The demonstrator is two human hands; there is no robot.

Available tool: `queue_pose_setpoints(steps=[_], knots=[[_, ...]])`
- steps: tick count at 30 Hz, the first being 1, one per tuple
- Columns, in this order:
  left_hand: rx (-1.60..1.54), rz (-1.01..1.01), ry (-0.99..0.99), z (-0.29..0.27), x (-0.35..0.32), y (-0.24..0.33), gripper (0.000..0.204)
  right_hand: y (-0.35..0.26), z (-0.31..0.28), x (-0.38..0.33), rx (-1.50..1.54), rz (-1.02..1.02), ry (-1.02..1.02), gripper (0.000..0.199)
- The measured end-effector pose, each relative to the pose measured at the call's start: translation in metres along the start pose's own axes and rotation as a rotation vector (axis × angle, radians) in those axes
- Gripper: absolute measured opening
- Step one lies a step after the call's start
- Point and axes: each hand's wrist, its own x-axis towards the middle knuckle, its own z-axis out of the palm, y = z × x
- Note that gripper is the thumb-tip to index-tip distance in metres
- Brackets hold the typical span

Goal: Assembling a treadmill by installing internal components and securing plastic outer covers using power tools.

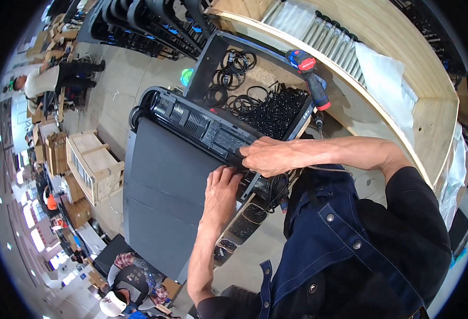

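Pressing down on the near corner of a treadmill (165, 181), both hands work at its black motor cover (202, 127), which lies across the head of the flat grey belt deck. The right hand (268, 157) is curled over the cover's near end, fingers closed on its edge; the left hand (220, 189) lies just below it with fingers spread flat, gripping nothing. Beyond the cover stands a tray (213, 53) of black screws (279, 109) and coiled cables (236, 61), and a red-and-blue cordless drill (311, 77) lies at the tray's far rim beside the wooden table (430, 122). The treadmill looks heavy and rigid; its plastic cover seems light, stiff and somewhat brittle, best held by the end edges, not the vent slats.
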Motion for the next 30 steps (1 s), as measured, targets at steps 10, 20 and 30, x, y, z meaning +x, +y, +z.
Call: queue_pose_setpoints(steps=[10,20,30], knots=[[-0.005,0.239,-0.412,-0.006,0.038,-0.034,0.044,0.014,0.022,0.004,-0.019,-0.075,0.069,0.013],[-0.113,0.245,-0.712,-0.009,0.059,-0.053,0.046,0.004,0.037,0.013,0.058,-0.098,0.059,0.012],[-0.107,0.195,-0.766,0.000,0.066,-0.054,0.024,-0.011,0.029,-0.018,0.084,0.023,0.120,0.018]])
